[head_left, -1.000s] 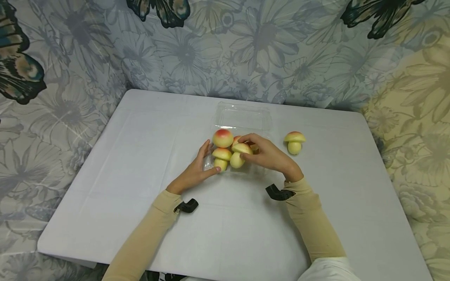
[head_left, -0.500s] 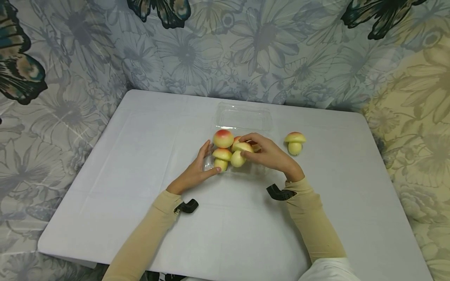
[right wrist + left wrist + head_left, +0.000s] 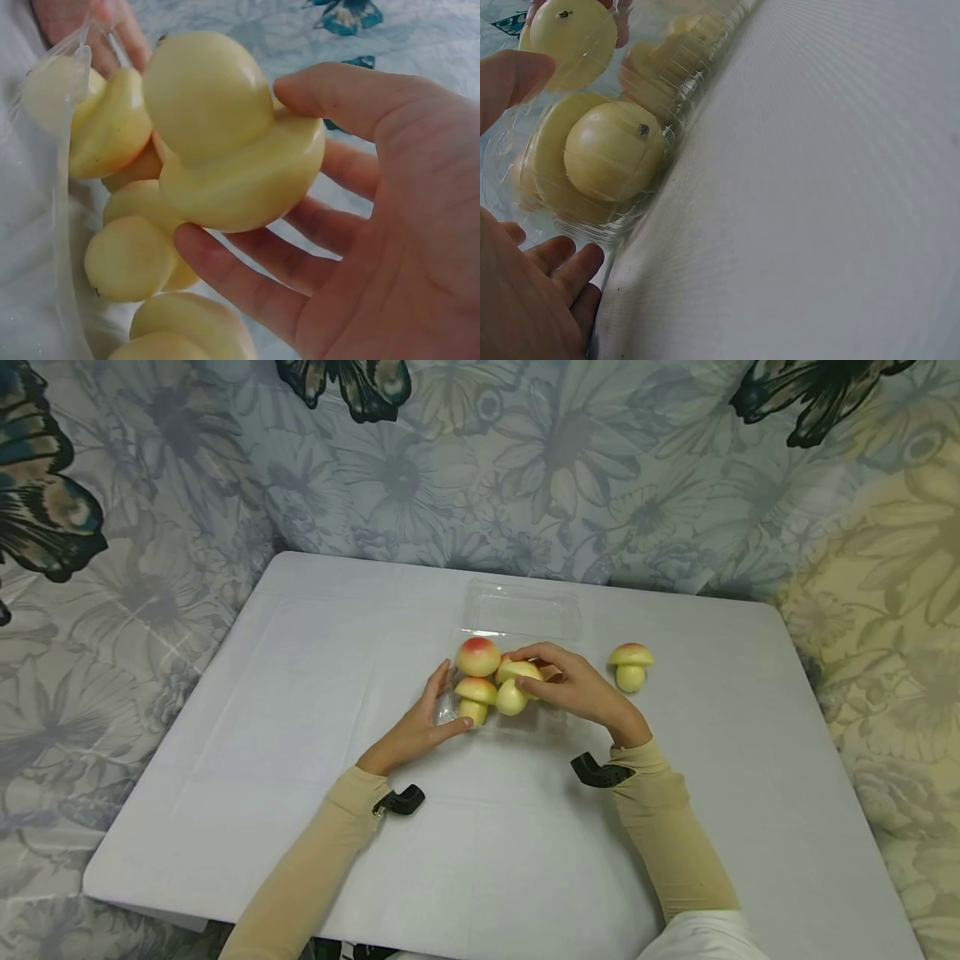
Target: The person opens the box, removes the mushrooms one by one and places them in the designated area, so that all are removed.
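My right hand (image 3: 576, 687) pinches a yellow toy mushroom (image 3: 217, 112) between thumb and fingers, its stem toward the person in the head view. The mushroom is held over a clear plastic clamshell container (image 3: 682, 112). Inside the container are several more mushrooms, among them one with a red-topped cap (image 3: 478, 655) and one lying stem forward (image 3: 473, 700). Around the container's left side my left hand (image 3: 414, 731) is spread, thumb at the front and fingers along the side. Part of the contents is hidden behind the right hand.
A single toy mushroom (image 3: 631, 667) lies on the white table (image 3: 247, 760) to the right of the container. The container's open lid (image 3: 521, 608) lies toward the back. Patterned cloth walls (image 3: 450, 468) border the table at the back and sides.
The held mushroom has shifted and turned very slightly in the right hand. The left hand stays at the container's side.
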`<state>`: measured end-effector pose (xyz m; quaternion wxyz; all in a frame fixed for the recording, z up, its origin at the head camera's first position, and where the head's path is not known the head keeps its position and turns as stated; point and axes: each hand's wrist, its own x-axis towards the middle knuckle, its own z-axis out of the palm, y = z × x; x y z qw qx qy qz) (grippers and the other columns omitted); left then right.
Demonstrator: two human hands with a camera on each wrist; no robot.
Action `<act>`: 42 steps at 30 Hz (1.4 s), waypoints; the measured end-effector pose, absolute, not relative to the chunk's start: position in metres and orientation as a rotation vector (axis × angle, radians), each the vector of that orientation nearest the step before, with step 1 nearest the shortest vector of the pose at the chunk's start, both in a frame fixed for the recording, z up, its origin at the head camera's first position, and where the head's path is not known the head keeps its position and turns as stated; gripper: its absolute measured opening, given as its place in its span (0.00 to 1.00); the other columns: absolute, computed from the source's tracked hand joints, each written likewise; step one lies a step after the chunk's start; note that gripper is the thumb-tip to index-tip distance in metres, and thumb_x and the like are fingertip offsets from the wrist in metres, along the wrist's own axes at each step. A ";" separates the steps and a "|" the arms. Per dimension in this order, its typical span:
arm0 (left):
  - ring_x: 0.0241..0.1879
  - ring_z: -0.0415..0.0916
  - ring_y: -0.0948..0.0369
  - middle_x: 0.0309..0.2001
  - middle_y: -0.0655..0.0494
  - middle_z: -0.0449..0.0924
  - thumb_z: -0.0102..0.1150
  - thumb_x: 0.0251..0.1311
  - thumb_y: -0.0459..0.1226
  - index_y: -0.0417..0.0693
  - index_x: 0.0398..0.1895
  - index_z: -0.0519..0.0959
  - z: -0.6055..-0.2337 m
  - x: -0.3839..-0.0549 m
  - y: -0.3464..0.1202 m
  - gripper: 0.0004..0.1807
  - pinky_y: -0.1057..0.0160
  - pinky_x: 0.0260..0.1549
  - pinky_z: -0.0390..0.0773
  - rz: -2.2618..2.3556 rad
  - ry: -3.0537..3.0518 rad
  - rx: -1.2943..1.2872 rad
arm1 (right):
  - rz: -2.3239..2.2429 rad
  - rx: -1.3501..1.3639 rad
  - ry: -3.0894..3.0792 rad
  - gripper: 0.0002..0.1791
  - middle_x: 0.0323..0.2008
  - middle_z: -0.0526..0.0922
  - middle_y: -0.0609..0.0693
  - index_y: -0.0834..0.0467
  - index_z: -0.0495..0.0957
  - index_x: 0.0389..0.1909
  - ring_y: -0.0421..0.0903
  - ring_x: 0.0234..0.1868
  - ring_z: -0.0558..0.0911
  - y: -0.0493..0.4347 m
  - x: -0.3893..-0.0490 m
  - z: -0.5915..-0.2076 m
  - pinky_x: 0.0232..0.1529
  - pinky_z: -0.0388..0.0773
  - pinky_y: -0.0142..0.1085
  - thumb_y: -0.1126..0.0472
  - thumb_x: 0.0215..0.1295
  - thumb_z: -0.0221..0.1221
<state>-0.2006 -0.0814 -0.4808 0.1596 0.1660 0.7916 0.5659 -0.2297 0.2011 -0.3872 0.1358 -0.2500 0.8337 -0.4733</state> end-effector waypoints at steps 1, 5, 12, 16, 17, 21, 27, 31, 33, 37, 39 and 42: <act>0.81 0.46 0.52 0.83 0.57 0.40 0.65 0.64 0.51 0.64 0.83 0.31 -0.481 -0.201 -0.081 0.58 0.37 0.77 0.45 1.620 2.257 0.481 | -1.364 -0.722 2.417 0.20 0.63 0.77 0.50 0.51 0.77 0.63 0.51 0.58 0.78 0.202 -0.230 -0.387 0.55 0.78 0.49 0.57 0.72 0.62; 0.81 0.46 0.52 0.83 0.57 0.40 0.65 0.64 0.52 0.63 0.83 0.31 -0.481 -0.201 -0.080 0.58 0.38 0.78 0.45 1.619 2.253 0.481 | -1.333 -0.699 2.430 0.21 0.62 0.78 0.52 0.52 0.76 0.64 0.53 0.56 0.80 0.203 -0.231 -0.384 0.52 0.79 0.49 0.57 0.71 0.63; 0.81 0.46 0.51 0.83 0.56 0.40 0.64 0.64 0.50 0.64 0.82 0.31 -0.483 -0.201 -0.081 0.58 0.39 0.78 0.45 1.614 2.267 0.482 | -1.297 -0.687 2.452 0.20 0.57 0.80 0.53 0.53 0.75 0.62 0.53 0.53 0.79 0.207 -0.235 -0.377 0.52 0.78 0.47 0.58 0.71 0.62; 0.81 0.46 0.51 0.83 0.56 0.40 0.64 0.64 0.50 0.64 0.82 0.31 -0.482 -0.201 -0.081 0.58 0.39 0.78 0.45 1.613 2.267 0.485 | -1.288 -0.719 2.468 0.20 0.58 0.80 0.53 0.55 0.76 0.61 0.52 0.59 0.76 0.210 -0.236 -0.373 0.56 0.76 0.49 0.60 0.70 0.63; 0.81 0.46 0.51 0.83 0.57 0.40 0.64 0.65 0.50 0.63 0.82 0.31 -0.482 -0.201 -0.081 0.58 0.39 0.78 0.46 1.614 2.265 0.486 | -1.283 -0.725 2.471 0.20 0.58 0.80 0.53 0.55 0.76 0.61 0.52 0.59 0.75 0.210 -0.236 -0.372 0.57 0.75 0.49 0.60 0.70 0.63; 0.81 0.45 0.52 0.83 0.58 0.39 0.64 0.65 0.50 0.64 0.82 0.30 -0.482 -0.200 -0.080 0.57 0.38 0.78 0.45 1.612 2.257 0.493 | -1.263 -0.736 2.484 0.20 0.58 0.80 0.54 0.57 0.76 0.60 0.51 0.59 0.75 0.212 -0.236 -0.369 0.56 0.76 0.49 0.61 0.69 0.64; 0.81 0.45 0.51 0.83 0.57 0.39 0.63 0.66 0.49 0.64 0.82 0.30 -0.475 -0.198 -0.081 0.57 0.38 0.78 0.45 1.605 2.252 0.492 | -1.230 -0.722 2.498 0.20 0.58 0.80 0.54 0.57 0.76 0.60 0.51 0.60 0.76 0.215 -0.238 -0.365 0.54 0.79 0.49 0.60 0.69 0.65; 0.81 0.46 0.52 0.83 0.57 0.40 0.64 0.65 0.50 0.65 0.82 0.31 -0.475 -0.199 -0.081 0.57 0.38 0.78 0.45 1.604 2.257 0.488 | -1.189 -0.718 2.514 0.21 0.59 0.80 0.54 0.57 0.76 0.61 0.51 0.61 0.76 0.218 -0.239 -0.361 0.55 0.80 0.50 0.59 0.69 0.64; 0.81 0.46 0.52 0.83 0.58 0.40 0.64 0.64 0.51 0.66 0.82 0.31 -0.480 -0.201 -0.081 0.57 0.38 0.78 0.46 1.611 2.266 0.493 | -1.170 -0.733 2.521 0.21 0.59 0.79 0.54 0.57 0.76 0.61 0.52 0.62 0.76 0.219 -0.239 -0.358 0.54 0.81 0.50 0.59 0.70 0.64; 0.81 0.46 0.52 0.83 0.57 0.41 0.64 0.64 0.51 0.65 0.82 0.31 -0.481 -0.201 -0.081 0.57 0.38 0.77 0.46 1.620 2.265 0.493 | -1.150 -0.757 2.535 0.20 0.59 0.79 0.54 0.57 0.76 0.61 0.50 0.62 0.75 0.222 -0.239 -0.353 0.53 0.80 0.46 0.59 0.70 0.63; 0.81 0.46 0.52 0.83 0.57 0.41 0.64 0.65 0.51 0.65 0.82 0.31 -0.481 -0.201 -0.081 0.57 0.38 0.77 0.46 1.621 2.263 0.495 | -1.142 -0.760 2.542 0.20 0.59 0.79 0.53 0.57 0.76 0.61 0.49 0.61 0.75 0.224 -0.239 -0.351 0.53 0.79 0.44 0.59 0.70 0.63; 0.81 0.46 0.52 0.83 0.58 0.40 0.64 0.65 0.49 0.63 0.83 0.31 -0.481 -0.201 -0.081 0.57 0.37 0.77 0.45 1.618 2.257 0.497 | -1.122 -0.761 2.553 0.20 0.59 0.79 0.53 0.57 0.76 0.61 0.48 0.61 0.74 0.226 -0.240 -0.350 0.52 0.78 0.43 0.60 0.70 0.62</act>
